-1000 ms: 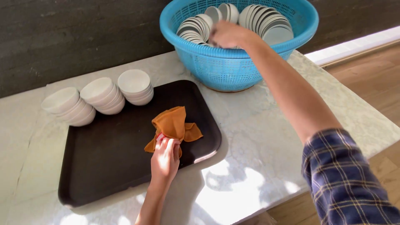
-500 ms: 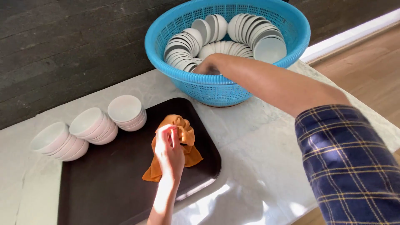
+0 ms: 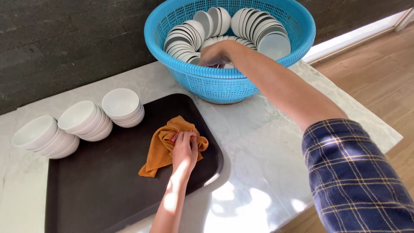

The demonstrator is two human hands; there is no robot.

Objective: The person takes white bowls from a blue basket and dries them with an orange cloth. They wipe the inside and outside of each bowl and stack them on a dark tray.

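While left grip [image 3: 185, 149] clenched on orange cloth [image 3: 166, 144], right grip [image 3: 215, 54] among basket [image 3: 224, 86] bowls [image 3: 183, 39], state untellable.

The only label in view is a small red tag [image 3: 174, 137] sewn to the orange cloth [image 3: 161, 149]. It sits on a fold near the cloth's upper middle, just left of the left hand [image 3: 185, 151] that presses the cloth onto the dark tray [image 3: 86, 190]. The tag is a short rectangle; any marks on it are too small to make out
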